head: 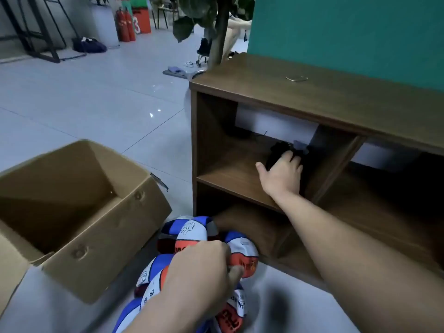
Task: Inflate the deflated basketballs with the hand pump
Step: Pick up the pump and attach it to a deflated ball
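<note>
Several deflated basketballs [189, 233] in blue, white and orange lie crumpled on the floor by the shelf's foot. My left hand [199, 272] is closed on a fold of one of them. My right hand [283, 174] reaches into the upper left compartment of the wooden shelf unit [312, 92] and lies over a black object [280, 150], probably the hand pump. Its fingers curl round that object, which is mostly in shadow.
An open cardboard box [101, 251] stands on the floor at the left. Light tiles stretch behind it. A plant trunk [219, 30] rises behind the shelf. Red fire extinguishers [126, 26] and a person's legs on a chair [230, 37] are far back.
</note>
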